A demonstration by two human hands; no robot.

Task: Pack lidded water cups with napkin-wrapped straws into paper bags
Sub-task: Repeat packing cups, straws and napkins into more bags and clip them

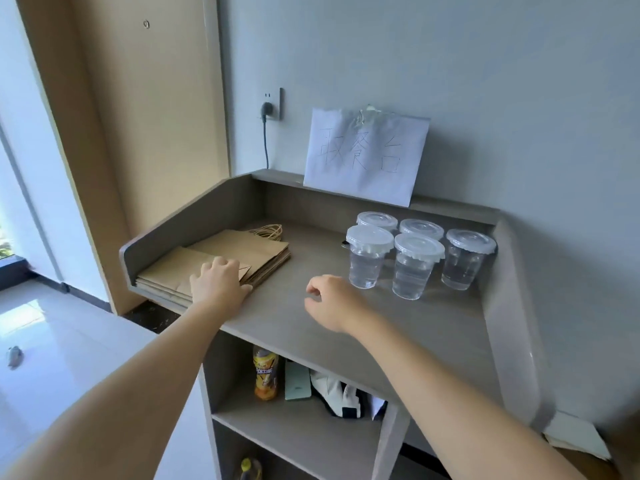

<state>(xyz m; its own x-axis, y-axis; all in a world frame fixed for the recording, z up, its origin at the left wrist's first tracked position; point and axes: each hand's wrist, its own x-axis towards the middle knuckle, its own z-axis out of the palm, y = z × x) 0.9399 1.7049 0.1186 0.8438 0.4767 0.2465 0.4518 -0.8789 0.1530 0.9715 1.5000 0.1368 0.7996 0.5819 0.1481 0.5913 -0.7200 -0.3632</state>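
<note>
Cups (414, 261) with lids, five of them, stand grouped at the counter's (311, 317) right side. Your left hand (217, 282) rests flat-fingered on the folded paper bags (239, 252); your right hand (329, 301) hovers, loosely curled, gripping nothing.

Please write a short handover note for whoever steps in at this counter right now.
Left hand: rests on the near end of the flat paper bags, stacked at the counter's left; whether it grips one is unclear.
Right hand: hovers over the middle of the counter, fingers loosely curled, holding nothing.
Five lidded cups of water stand grouped at the right rear.
Done: cups filled and lidded.
Left: open a bag, pack cups. No straws or napkins in view.
</note>
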